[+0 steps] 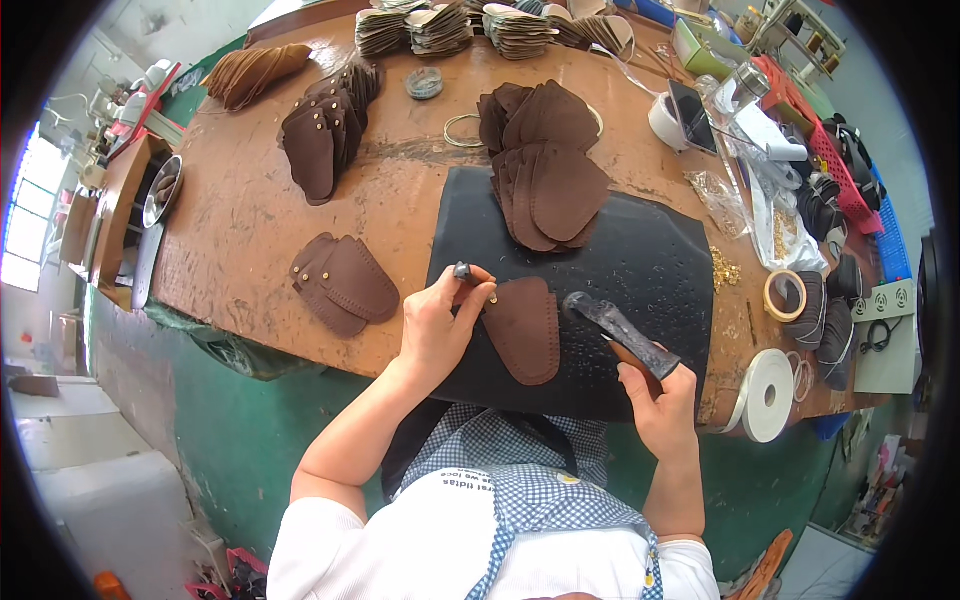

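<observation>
A dark brown leather piece (524,335) with stitch holes along its edge lies on the black mat (640,270) in front of me. My left hand (438,325) is closed round a short dark metal punch (462,272), held at the leather's upper left corner, where a small brass-coloured stud shows. In my right hand (662,405) is a hammer (622,328) wrapped in black, gripped by its handle; its head hangs over the mat, just right of the leather and apart from the punch. The hand hides the punch's lower end.
Stacked leather pieces (550,190) cover the mat's far edge. Two studded pieces (345,285) lie to the left, with a studded stack (325,135) behind. At right are loose brass studs (725,268), a masking tape roll (785,293) and a white tape roll (768,395).
</observation>
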Demonstrator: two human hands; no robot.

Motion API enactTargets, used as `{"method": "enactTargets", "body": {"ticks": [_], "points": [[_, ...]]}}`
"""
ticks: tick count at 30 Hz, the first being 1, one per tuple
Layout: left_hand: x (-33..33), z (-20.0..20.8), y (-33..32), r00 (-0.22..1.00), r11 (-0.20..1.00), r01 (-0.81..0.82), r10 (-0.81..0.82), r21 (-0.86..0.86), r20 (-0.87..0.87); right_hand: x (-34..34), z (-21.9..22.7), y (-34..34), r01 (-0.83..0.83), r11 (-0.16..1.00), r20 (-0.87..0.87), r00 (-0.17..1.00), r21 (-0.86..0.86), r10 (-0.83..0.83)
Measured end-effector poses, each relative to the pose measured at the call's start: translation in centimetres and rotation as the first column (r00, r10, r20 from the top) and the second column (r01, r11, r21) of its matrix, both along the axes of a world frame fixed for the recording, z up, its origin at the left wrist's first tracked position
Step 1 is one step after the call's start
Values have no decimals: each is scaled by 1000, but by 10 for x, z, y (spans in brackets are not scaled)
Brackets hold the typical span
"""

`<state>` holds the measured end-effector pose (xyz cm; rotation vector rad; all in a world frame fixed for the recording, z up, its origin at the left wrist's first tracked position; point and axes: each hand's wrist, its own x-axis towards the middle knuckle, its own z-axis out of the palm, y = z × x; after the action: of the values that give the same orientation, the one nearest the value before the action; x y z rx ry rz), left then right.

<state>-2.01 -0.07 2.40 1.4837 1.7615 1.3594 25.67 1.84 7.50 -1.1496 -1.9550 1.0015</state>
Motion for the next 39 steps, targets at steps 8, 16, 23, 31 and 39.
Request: {"method": "enactTargets", "body": {"ticks": [8,16,23,31,39], "points": [[-1,-6,1,992,999,46,-48,-19,-116,2,-1,2,-5,1000,18,1000,4,5],[-2,-12,3,955,998,70,-65,7,-291,-9,4,9,-75,996,10,997,47,74],[4,-15,3,878,992,83,-27,97,-478,-26,15,23,-140,984,102,986,109,129],[10,-19,0,869,983,61,34,174,-494,-50,71,27,-85,928,-107,985,364,132],[10,-24,-1,885,966,26,97,256,-455,-57,98,42,-326,769,174,945,551,276]]}}
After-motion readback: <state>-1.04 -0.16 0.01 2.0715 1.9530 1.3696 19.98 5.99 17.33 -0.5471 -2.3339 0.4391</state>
